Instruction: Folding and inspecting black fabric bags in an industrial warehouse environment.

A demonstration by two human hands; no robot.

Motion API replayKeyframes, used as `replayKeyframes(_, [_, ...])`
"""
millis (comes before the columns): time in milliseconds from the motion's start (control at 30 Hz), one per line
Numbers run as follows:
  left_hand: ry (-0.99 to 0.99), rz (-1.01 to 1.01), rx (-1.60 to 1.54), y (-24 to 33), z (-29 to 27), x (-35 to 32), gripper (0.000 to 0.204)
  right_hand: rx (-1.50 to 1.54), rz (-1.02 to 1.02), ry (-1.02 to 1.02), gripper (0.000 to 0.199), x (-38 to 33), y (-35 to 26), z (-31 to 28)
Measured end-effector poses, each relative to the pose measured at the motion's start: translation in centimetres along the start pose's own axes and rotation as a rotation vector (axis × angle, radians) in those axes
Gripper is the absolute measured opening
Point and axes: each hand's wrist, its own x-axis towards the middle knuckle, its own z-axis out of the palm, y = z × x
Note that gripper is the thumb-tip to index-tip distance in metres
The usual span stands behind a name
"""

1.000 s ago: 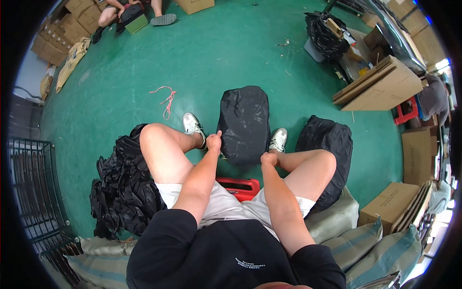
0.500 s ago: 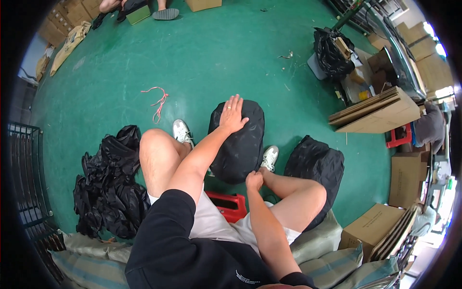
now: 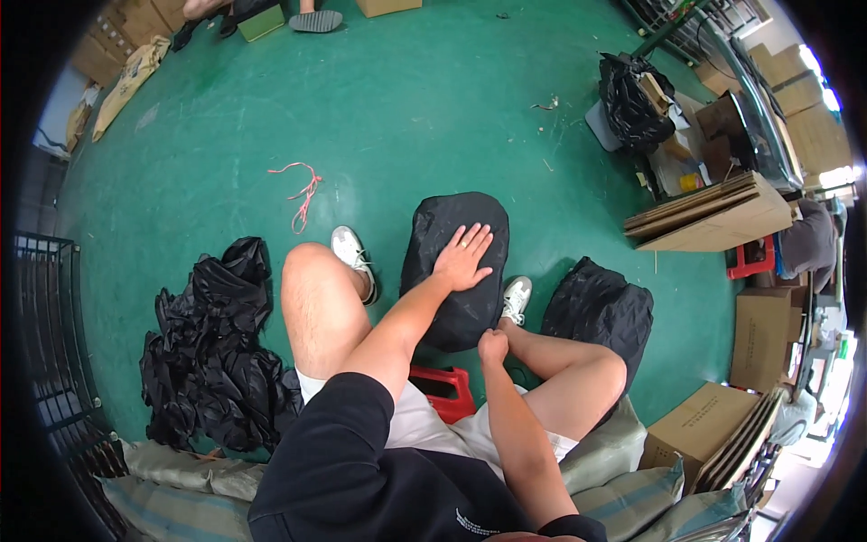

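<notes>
A rounded, backpack-shaped bundle in a black fabric cover (image 3: 438, 217) stands on the green floor between my feet. My left hand (image 3: 465, 262) lies flat on its upper side, fingers stretched out and a ring on one. At the near right corner of the bundle, my right hand (image 3: 493, 347) is closed in a fist on the cover's edge; the pinched cloth itself is mostly hidden by the fingers. Another black-covered bundle (image 3: 598, 312) rests beyond my right leg. To my left lies a loose heap of black fabric (image 3: 212, 348).
A red plastic stool (image 3: 442, 390) shows between my legs. Pink string (image 3: 307, 194) lies on the floor ahead. Flattened cardboard (image 3: 713, 217) and a carton (image 3: 700, 420) stand at the right, striped sacks (image 3: 176, 510) behind me. Another person's foot in a grey slipper (image 3: 316, 22) is far off.
My left hand has slid right and nearer across the bundle's top. The right hand keeps its closed hold at the corner. The whole view has shifted slightly.
</notes>
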Motion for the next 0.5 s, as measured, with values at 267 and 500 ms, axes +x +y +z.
replayKeyframes(267, [-0.044, -0.36, 0.029, 4.6, -0.3, -13.7, 0.076, -0.381, -0.16, -0.259, 0.031, -2.2, -2.7, -0.3])
replayKeyframes(500, [-0.386, -0.21, 0.108, 10.9, -3.3, -14.7, 0.089, -0.929, -1.303, -0.32, 0.021, 13.2, -1.5, -7.0])
